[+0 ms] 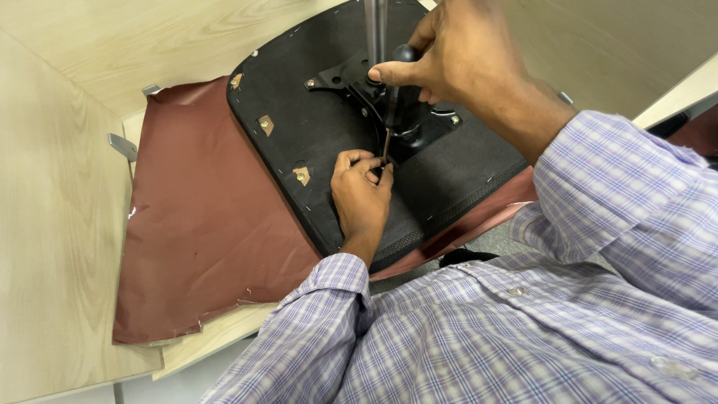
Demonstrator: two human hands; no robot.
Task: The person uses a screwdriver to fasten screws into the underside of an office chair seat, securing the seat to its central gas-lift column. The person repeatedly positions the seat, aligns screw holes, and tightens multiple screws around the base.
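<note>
Now the right hand (456, 56) grips a screwdriver (394, 101) upright on the seat base (299, 105); the left hand (361, 191) pinches its tip, screw not yet home.

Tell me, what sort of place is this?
Probably a furniture assembly or repair workbench. An upturned black chair seat lies on a reddish-brown sheet over a pale wooden worktop, while the right hand drives a black-handled screwdriver steadied by the left hand.

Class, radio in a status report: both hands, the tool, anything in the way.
Right hand grips screwdriver upright. Left hand steadies its tip on the chair seat underside. Metal column close behind.
</note>
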